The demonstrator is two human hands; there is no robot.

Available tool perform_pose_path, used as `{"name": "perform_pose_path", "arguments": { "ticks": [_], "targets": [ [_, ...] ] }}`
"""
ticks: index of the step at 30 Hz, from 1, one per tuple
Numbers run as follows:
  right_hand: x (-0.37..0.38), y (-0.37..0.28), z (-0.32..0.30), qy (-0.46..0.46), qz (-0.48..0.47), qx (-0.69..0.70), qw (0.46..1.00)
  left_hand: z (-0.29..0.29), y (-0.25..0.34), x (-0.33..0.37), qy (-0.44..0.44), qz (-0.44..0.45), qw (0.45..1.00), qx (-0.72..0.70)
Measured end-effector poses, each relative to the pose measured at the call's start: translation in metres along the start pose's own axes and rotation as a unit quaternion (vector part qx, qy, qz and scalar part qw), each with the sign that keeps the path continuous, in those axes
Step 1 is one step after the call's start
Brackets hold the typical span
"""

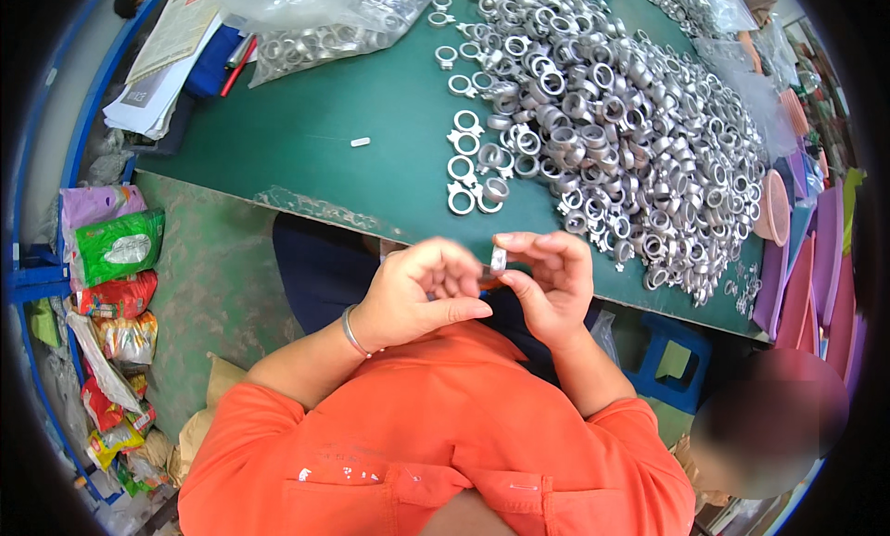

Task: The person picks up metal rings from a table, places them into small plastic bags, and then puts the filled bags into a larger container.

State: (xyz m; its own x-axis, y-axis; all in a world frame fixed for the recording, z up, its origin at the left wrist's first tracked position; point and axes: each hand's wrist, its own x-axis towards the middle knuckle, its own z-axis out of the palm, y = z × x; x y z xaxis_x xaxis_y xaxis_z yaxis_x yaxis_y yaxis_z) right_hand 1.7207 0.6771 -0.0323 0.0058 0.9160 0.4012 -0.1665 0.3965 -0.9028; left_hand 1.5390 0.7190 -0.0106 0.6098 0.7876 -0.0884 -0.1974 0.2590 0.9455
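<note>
At the near edge of the green table [371, 109], below its rim and above the orange shirt [445, 425], two hands meet around one small pale part [499, 259]. The left hand [417, 295] is curled nearly closed, fingers folded inward toward the part, thumb extended to the right; a single metal bangle [352, 332] sits on its wrist. The right hand [552, 286] is half closed, its fingertips [510, 244] pinching the part from above and beside. The part is held roughly upright, its long axis running near to far, the upper end pointing toward the table. Its exact shape is too small to tell, and whether the left fingers touch it cannot be told.

On the table, beyond the hands, lies one large heap of silver metal rings [612, 119], too many to count. At the heap's left margin, about ten single rings with lugs [464, 170] lie flat and apart from one another. Left of these, one small white piece [360, 142] lies alone on the bare green surface. At the far edge of the table, one clear plastic bag [324, 17] holds more rings. At the table's far left corner sits one stack of papers [171, 54]. Left of the table, on the floor, coloured packets [116, 258] are piled.
</note>
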Motion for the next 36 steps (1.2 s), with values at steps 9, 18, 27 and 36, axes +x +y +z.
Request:
{"name": "perform_pose_path", "arguments": {
  "ticks": [9,18,27,36],
  "targets": [
    [0.020,-0.008,0.015,0.014,0.092,-0.015,0.996,-0.011,0.007,0.001,0.087,0.049,0.993,-0.059],
    [0.019,-0.008,0.021,0.006,0.192,0.045,0.980,-0.015,0.015,0.001,0.067,0.050,0.996,-0.032],
    [0.015,-0.013,0.019,0.019,0.249,0.116,0.961,-0.013,0.018,0.002,0.063,0.032,0.997,-0.020],
    [0.011,-0.008,0.022,0.006,0.227,0.110,0.968,-0.015,0.015,-0.001,0.077,0.024,0.997,0.004]
  ]
}}
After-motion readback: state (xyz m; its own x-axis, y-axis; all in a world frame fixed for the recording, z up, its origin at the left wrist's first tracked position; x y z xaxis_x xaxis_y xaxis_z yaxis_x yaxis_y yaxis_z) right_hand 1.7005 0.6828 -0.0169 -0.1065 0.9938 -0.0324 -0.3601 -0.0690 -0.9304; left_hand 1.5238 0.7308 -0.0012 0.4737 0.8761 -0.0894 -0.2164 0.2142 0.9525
